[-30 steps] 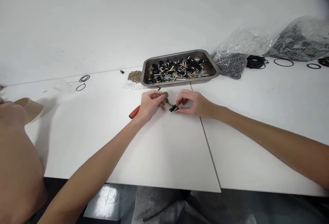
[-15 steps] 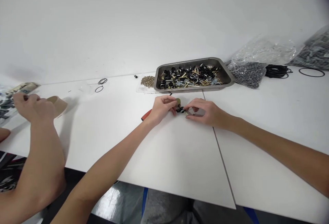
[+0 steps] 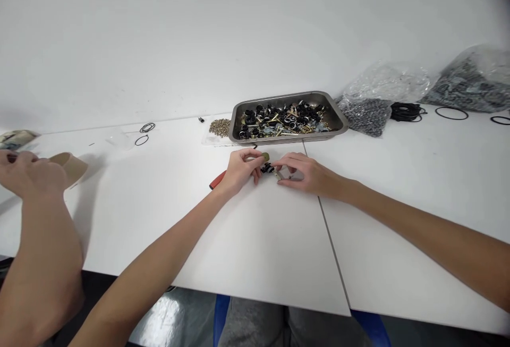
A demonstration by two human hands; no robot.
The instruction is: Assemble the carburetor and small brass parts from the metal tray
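Over the table, just in front of the tray, my left hand [image 3: 241, 170] pinches a small black part [image 3: 267, 168] with a round olive-yellow disc [image 3: 265, 157] at its top. The fingers of my right hand [image 3: 305, 172] close on the other side of that part. A thin pale metal strip [image 3: 278, 175] shows between the right thumb and forefinger. Fingers hide much of the piece, and its exact kind is too small to tell. Beside my left wrist lies a tool with a red handle [image 3: 217, 179], partly covered by the hand.
A metal tray [image 3: 338, 118] holds many black rings and brass-coloured pieces. Left of it is a pile of small brass bits [image 3: 219, 127]. Bags of grey parts [image 3: 364, 116] and black cord [image 3: 406, 111] lie right. A co-worker's hand [image 3: 34, 174] holds a beige ring-shaped piece [image 3: 71, 168].
The view has shifted a little, so the scene sits further left. Both my hands keep the small part between them; the right fingers have moved slightly on it.
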